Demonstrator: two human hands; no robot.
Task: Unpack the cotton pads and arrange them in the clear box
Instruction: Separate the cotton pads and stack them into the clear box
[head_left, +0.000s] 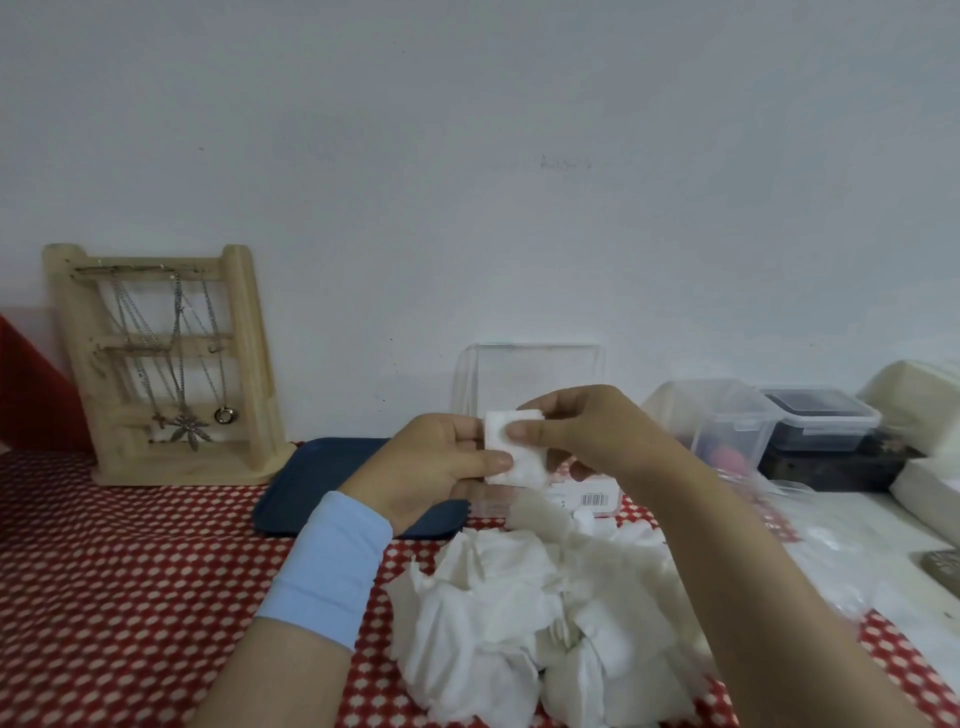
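Head view: the left hand (441, 462) and the right hand (587, 431) meet above the red-patterned surface (130, 571). Each grip is clamped on the same small stack of cotton pads (522, 460), the left thumb pinching its left edge and the right thumb pressing its front near the top. The stack sits between the two grips, just in front of the clear box (530, 374) by the wall, and loose white pads (519, 613) lie heaped on the surface below, beside a blue tray (311, 478).

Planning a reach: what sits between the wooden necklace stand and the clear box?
Head view: a dark blue tray lies flat between necklace stand and clear box.
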